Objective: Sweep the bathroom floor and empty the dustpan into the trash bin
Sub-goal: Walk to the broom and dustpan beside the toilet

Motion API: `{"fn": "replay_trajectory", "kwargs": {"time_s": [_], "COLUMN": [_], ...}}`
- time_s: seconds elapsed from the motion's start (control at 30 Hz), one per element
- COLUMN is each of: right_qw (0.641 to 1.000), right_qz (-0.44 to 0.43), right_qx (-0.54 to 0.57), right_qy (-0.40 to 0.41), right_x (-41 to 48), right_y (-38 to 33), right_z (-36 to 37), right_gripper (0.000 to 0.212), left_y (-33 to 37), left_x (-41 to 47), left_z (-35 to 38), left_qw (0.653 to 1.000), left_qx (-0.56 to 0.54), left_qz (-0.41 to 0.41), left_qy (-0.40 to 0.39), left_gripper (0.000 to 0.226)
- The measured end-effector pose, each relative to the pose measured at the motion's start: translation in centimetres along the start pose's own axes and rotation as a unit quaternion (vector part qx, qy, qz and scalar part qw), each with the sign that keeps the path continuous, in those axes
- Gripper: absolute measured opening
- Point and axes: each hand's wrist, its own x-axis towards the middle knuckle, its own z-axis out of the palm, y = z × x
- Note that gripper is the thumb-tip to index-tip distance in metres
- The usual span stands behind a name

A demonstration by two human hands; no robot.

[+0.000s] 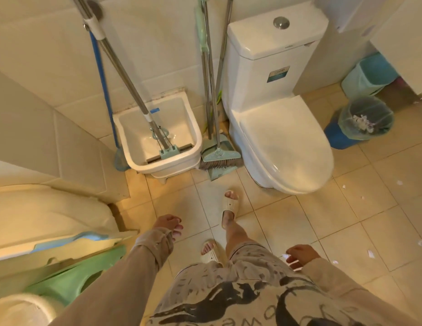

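Observation:
A green broom [220, 158] and a grey-green dustpan [220, 171] lean upright against the wall between the mop sink and the toilet, their metal handles rising side by side. My left hand [168, 225] hangs in front of me with loose fingers and holds nothing. My right hand [300, 255] is low at the right, fingers relaxed, also holding nothing. A trash bin [366, 118] lined with a green bag stands right of the toilet, with paper in it. White paper scraps [399, 182] lie scattered over the beige floor tiles at the right.
A white toilet [283, 137] with its lid down stands ahead right. A white mop sink [158, 137] holds a sponge mop; a blue-handled mop leans left of it. A second light-blue bin [367, 76] stands behind the trash bin. A green basin [71, 282] is at lower left.

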Motion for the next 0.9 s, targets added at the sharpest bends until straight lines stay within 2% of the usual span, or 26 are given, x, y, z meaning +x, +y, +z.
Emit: {"fn": "replay_trajectory", "kwargs": {"time_s": [0.07,0.13,0.23,0.33,0.47,0.7,0.8,0.9], "right_qw": [1.000,0.999,0.997,0.993,0.988,0.988,0.990,0.993], "right_qz": [-0.008,-0.020,-0.042,-0.075,-0.111,-0.102,-0.086,-0.073], "right_qx": [-0.008,-0.025,-0.048,-0.072,-0.089,-0.103,-0.094,-0.079], "right_qy": [-0.005,-0.019,-0.042,-0.055,-0.060,-0.060,-0.056,-0.055], "right_x": [1.0,2.1,3.0,3.5,3.9,4.4,4.6,4.4], "right_y": [-3.0,-6.6,-12.1,-17.3,-22.2,-24.9,-25.1,-25.6], "right_z": [-0.5,-1.1,-2.0,-2.8,-3.5,-3.9,-3.9,-3.7], "right_gripper": [0.011,0.010,0.009,0.010,0.010,0.030,0.028,0.017], "left_y": [0.4,1.0,1.8,2.9,5.2,11.0,13.8,16.3], "left_x": [1.0,1.8,3.0,3.7,4.4,6.7,7.4,7.8], "left_z": [-0.2,-0.4,-0.7,-0.7,-0.4,0.2,0.2,-0.1], "left_qw": [0.999,0.997,0.993,0.990,0.991,0.993,0.993,0.992], "left_qx": [0.021,0.045,0.069,0.059,0.025,0.056,0.089,0.106], "left_qz": [-0.026,-0.058,-0.094,-0.122,-0.129,-0.099,-0.081,-0.074], "left_qy": [0.019,0.024,0.027,0.031,0.038,0.015,0.000,-0.005], "left_gripper": [0.012,0.012,0.027,0.030,0.010,0.007,0.008,0.016]}}
